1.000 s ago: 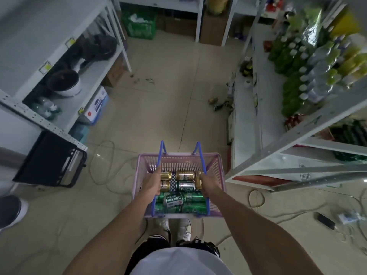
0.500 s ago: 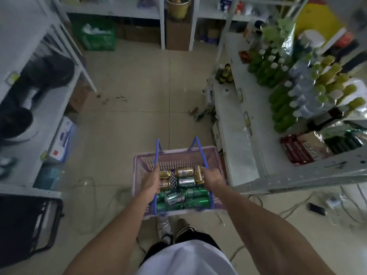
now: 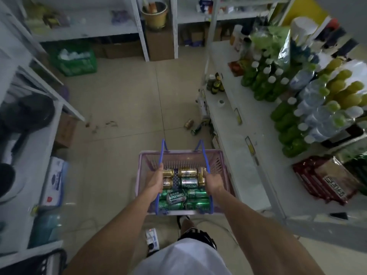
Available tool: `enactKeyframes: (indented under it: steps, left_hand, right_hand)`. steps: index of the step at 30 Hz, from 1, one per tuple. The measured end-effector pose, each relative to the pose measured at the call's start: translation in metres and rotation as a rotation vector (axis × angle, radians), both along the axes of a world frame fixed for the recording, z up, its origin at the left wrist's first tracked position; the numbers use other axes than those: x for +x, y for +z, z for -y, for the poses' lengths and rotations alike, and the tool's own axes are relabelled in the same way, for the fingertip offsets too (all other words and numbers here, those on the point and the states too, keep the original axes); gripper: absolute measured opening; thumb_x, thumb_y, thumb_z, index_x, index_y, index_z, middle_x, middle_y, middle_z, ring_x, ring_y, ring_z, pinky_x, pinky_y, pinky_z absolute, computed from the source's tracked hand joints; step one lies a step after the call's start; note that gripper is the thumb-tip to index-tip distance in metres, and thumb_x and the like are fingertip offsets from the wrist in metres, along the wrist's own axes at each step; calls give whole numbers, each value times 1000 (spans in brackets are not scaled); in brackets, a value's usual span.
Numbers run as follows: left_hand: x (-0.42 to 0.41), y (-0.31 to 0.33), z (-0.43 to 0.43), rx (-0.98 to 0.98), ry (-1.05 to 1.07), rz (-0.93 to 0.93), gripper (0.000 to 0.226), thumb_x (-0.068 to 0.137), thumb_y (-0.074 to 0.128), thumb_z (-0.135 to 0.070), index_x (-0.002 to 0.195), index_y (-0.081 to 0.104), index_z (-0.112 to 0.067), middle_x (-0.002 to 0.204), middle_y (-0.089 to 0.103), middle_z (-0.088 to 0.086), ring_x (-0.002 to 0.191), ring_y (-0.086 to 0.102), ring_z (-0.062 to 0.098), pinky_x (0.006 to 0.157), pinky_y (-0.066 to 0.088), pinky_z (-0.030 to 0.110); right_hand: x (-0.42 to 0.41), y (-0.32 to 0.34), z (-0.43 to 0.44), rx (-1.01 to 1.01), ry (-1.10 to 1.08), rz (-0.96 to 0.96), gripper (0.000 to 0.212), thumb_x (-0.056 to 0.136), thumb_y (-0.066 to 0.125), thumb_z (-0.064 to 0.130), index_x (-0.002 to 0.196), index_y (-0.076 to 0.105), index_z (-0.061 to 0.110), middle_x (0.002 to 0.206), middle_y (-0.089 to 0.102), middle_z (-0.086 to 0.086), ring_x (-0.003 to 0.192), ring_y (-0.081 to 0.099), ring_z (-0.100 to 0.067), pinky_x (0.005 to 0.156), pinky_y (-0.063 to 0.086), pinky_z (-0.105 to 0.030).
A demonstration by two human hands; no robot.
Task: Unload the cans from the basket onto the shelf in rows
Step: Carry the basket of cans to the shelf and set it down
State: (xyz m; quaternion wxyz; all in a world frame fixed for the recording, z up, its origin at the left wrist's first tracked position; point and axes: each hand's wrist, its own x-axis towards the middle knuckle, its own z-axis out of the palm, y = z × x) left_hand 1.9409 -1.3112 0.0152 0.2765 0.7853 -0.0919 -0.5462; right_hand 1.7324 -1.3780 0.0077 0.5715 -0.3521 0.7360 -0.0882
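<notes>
A pink plastic basket [image 3: 222, 169] with blue handles hangs in front of me above the floor. Inside lie several gold cans [image 3: 187, 172] at the far end and several green cans [image 3: 196, 203] at the near end, one silver-green can [image 3: 176, 196] on top. My left hand [image 3: 155, 182] grips the left blue handle. My right hand [image 3: 213, 182] grips the right blue handle. The white shelf [image 3: 236, 135] stands just right of the basket, its near stretch bare.
Rows of green and yellow bottles [image 3: 286, 116] fill the right shelf's back, red packets [image 3: 321, 179] nearer. Two cans [image 3: 188, 124] lie on the floor by the shelf foot. A white shelf unit [image 3: 35, 155] with boxes stands left. A green crate [image 3: 73, 60] sits far left.
I have walked forward with the basket and my view has swung right. The right shelf top now lies beside the basket. Both hands keep their hold on the handles.
</notes>
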Motion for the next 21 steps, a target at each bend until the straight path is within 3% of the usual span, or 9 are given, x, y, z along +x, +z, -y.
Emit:
enactKeyframes:
  steps: [2, 5, 9, 12, 14, 18, 19, 20, 21]
  left_hand:
    - [5, 0, 27, 13, -41, 4, 73, 97, 40, -65, 130, 60, -3, 55, 34, -4, 40, 30, 11, 38, 29, 25]
    - [13, 4, 56, 23, -124, 28, 81, 99, 35, -64, 145, 43, 3, 55, 34, -4, 40, 28, 8, 35, 27, 21]
    - [27, 6, 99, 31, -156, 10, 83, 99, 36, -65, 145, 43, 4, 66, 56, 15, 42, 28, 9, 33, 26, 21]
    - [36, -5, 131, 64, -207, -16, 82, 98, 38, -66, 140, 48, 4, 55, 32, -2, 43, 24, 10, 38, 24, 23]
    - [44, -16, 151, 90, -268, -30, 73, 98, 38, -66, 132, 56, -5, 55, 30, -5, 44, 25, 10, 43, 23, 25]
    - [52, -41, 198, 97, -426, -42, 66, 100, 37, -63, 134, 58, -10, 59, 46, 6, 49, 44, 19, 50, 38, 29]
    - [50, -45, 210, 99, -465, -41, 72, 99, 37, -64, 139, 55, -7, 76, 63, 21, 65, 61, 33, 61, 51, 37]
    - [46, -49, 220, 108, -516, -39, 78, 98, 37, -66, 144, 49, -3, 111, 65, 34, 97, 66, 47, 83, 55, 50]
    - [43, -51, 228, 121, -576, -34, 84, 97, 37, -68, 147, 44, -1, 138, 51, 35, 123, 53, 53, 99, 46, 60]
  right_hand:
    - [6, -5, 18, 24, -28, 17, 26, 98, 61, 29, 90, 63, 4, 66, 50, -7, 58, 44, -19, 55, 36, -34]
    - [17, -11, 36, 64, -78, 37, 27, 101, 58, 30, 87, 60, 7, 63, 44, -3, 52, 36, -16, 51, 30, -30]
    - [30, -16, 65, 99, -155, 53, 31, 103, 56, 29, 81, 57, 7, 63, 42, -4, 51, 36, -15, 49, 31, -30]
    - [40, -24, 81, 121, -200, 44, 33, 103, 56, 29, 76, 54, 10, 62, 40, -2, 51, 34, -14, 50, 31, -30]
    - [49, -31, 89, 133, -243, 42, 33, 103, 56, 29, 75, 53, 12, 60, 40, -2, 50, 34, -14, 49, 31, -30]
    - [70, -46, 97, 151, -416, 32, 25, 103, 56, 28, 86, 57, 9, 62, 43, -1, 49, 36, -13, 43, 30, -27]
    - [74, -51, 97, 154, -480, 28, 26, 103, 56, 29, 86, 57, 9, 63, 44, -1, 50, 37, -13, 44, 30, -27]
    - [79, -55, 95, 156, -547, 22, 27, 103, 57, 28, 83, 57, 10, 63, 44, -1, 50, 37, -14, 45, 29, -27]
    - [83, -58, 93, 158, -609, 14, 30, 102, 58, 27, 77, 54, 11, 62, 43, -2, 51, 36, -14, 47, 28, -28]
